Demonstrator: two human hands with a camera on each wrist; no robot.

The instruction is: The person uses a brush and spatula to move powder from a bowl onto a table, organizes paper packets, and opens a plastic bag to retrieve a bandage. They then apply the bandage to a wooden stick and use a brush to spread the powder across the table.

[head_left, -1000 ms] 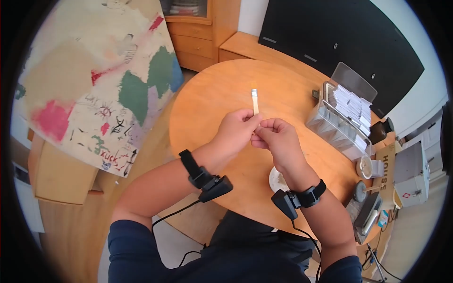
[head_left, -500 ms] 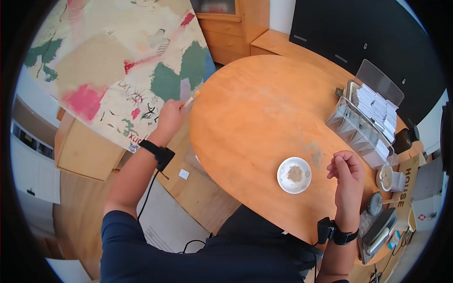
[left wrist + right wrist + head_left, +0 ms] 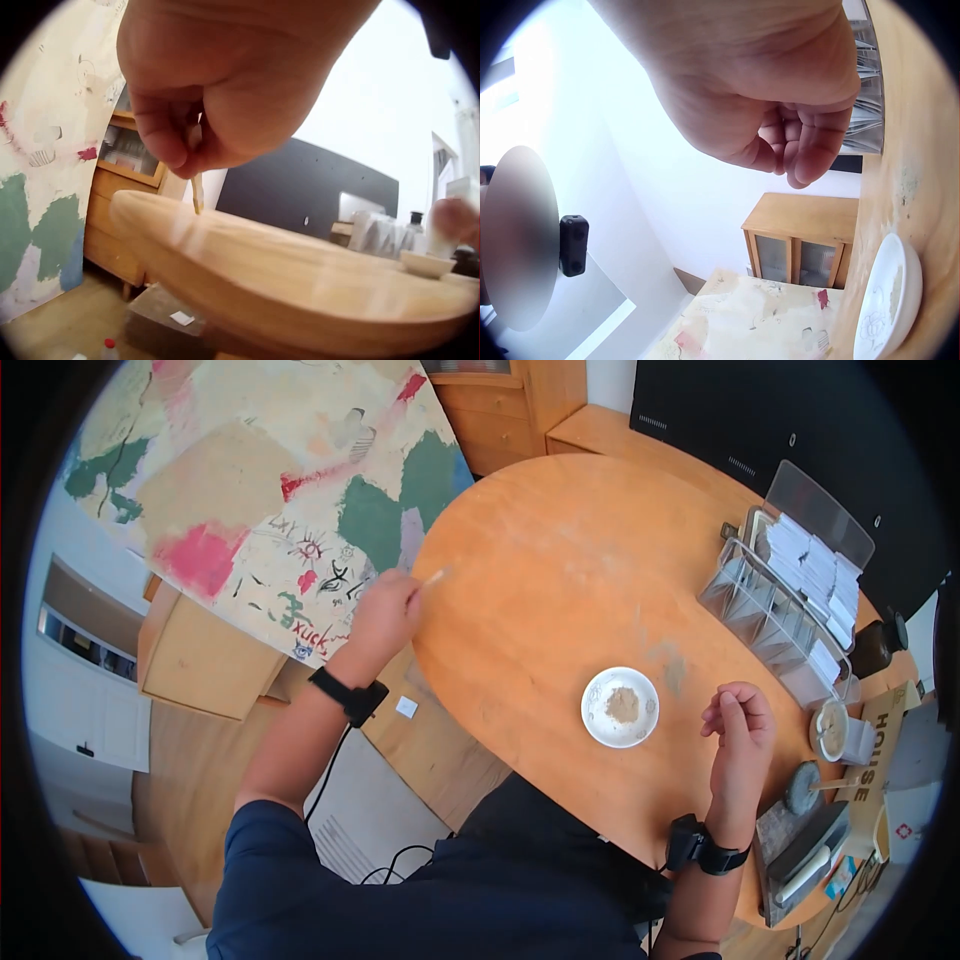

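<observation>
My left hand (image 3: 386, 612) pinches a small flat brush (image 3: 434, 578) by its handle over the left edge of the round wooden table (image 3: 520, 610). In the left wrist view the brush (image 3: 197, 193) points down from the fingertips, near the tabletop; whether its tip touches the wood is unclear. A white dish (image 3: 596, 728) with beige powder (image 3: 622, 705) stands near the table's front edge. To the right of the dish, my right hand (image 3: 740, 745) hangs with loosely curled fingers and nothing visible in them. Grey dusty smudges (image 3: 668, 666) mark the wood behind the dish.
A clear box of white papers (image 3: 800, 575) stands at the back right. Close by are a dark jar (image 3: 876, 645), a small bowl (image 3: 830, 730) and a grey round object with a stick (image 3: 802, 788). Left of the table leans a painted board (image 3: 240, 490).
My hands were together at the brush a second ago and have since parted. The left carried the brush to the table's left edge; the right went right. The dish has come into full view.
</observation>
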